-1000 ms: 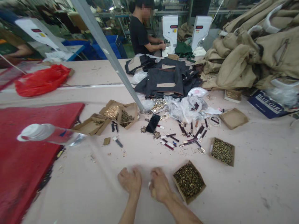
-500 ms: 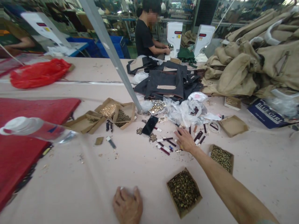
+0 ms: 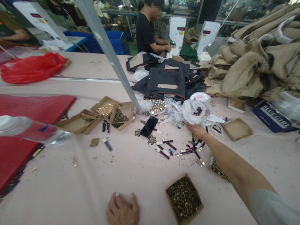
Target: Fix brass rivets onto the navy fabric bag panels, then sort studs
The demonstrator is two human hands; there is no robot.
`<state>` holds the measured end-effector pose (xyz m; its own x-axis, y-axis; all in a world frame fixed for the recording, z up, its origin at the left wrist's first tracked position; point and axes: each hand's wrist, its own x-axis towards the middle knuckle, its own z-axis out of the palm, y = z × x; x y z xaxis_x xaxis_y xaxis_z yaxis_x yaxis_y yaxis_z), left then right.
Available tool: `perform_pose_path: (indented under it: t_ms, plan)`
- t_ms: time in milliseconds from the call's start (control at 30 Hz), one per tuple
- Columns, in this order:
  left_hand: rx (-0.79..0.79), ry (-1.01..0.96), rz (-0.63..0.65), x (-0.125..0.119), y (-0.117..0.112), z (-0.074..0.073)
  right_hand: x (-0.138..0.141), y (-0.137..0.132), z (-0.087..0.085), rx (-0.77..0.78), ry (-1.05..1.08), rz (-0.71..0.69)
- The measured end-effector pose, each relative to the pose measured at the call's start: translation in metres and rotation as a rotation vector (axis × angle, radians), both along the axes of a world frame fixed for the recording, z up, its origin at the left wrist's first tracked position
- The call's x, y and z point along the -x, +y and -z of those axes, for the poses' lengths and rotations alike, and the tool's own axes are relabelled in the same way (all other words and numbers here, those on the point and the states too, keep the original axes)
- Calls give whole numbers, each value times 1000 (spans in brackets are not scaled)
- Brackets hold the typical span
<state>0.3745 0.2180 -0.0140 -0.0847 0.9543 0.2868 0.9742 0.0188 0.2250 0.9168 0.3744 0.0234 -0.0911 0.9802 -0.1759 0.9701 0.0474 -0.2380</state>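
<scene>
My left hand (image 3: pixel 123 210) rests knuckles-up on the pale table (image 3: pixel 82 187) at the near edge, its fingers curled over something I cannot make out. My right arm stretches far out; my right hand (image 3: pixel 198 130) lies palm down with fingers extended, at the edge of crumpled clear plastic bags (image 3: pixel 192 109). It is over several small dark red and white strips (image 3: pixel 166 147) scattered on the table. A cardboard box of small dark metal pieces (image 3: pixel 184 198) sits just right of my left hand. A second such box (image 3: pixel 217 168) is partly hidden under my right forearm.
Open boxes of metal studs (image 3: pixel 112 111), a black phone (image 3: pixel 150 126) and a slanted metal pole (image 3: pixel 110 53) stand mid-table. A clear bottle (image 3: pixel 28 129) lies over red cloth (image 3: pixel 23 109) at left. Dark garments (image 3: pixel 168 81) and khaki garments (image 3: pixel 257 62) are piled behind. A person in black (image 3: pixel 146 31) works at a machine.
My right hand left my left hand's side, reached out to the scattered strips, then moved farther right toward the plastic bags. My left hand stayed near the table edge.
</scene>
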Motion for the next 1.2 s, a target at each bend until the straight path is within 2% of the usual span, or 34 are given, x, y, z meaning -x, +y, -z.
perform_pose_path:
  t_ms: [133,200,267,333,433,467,533,600,667,733,800,867,933,1067,1133,1200]
  plan:
    - [-5,-5,-8,1,0,-2,18,-9,-14,-33,45,17]
    - [-6,-14,-10,4,0,-2,29,-30,-20,-85,52,41]
    - [-3,-25,-11,6,0,-2,42,-61,-21,-166,40,137]
    - [1,-23,-12,9,0,-1,60,-97,-14,-246,16,330]
    - [3,-7,-14,11,0,0,98,-137,9,-283,18,696]
    - [6,-6,-14,11,0,0,113,-141,18,-280,33,809]
    - [9,-11,-15,11,0,1,140,-133,34,-304,52,977]
    - [22,-16,-14,11,0,1,158,-107,43,-356,55,1016]
    - [33,-16,-17,9,0,0,164,-74,41,-361,61,926]
    - [52,-22,-22,7,-2,-2,159,-45,34,-296,96,788]
    - [71,-30,-30,5,-4,-5,152,-30,23,-276,159,697]
    - [89,-32,-37,5,-5,-7,154,-35,12,-320,223,630]
    - [100,-30,-47,5,-7,-8,168,-56,1,-341,312,470]
    - [111,-60,-53,10,-9,-9,221,-101,-15,-116,544,-142]
    - [107,-72,-48,12,-9,-8,237,-102,-14,-18,555,-365]
    - [106,-69,-45,12,-10,-9,234,-85,-9,-5,488,-443]
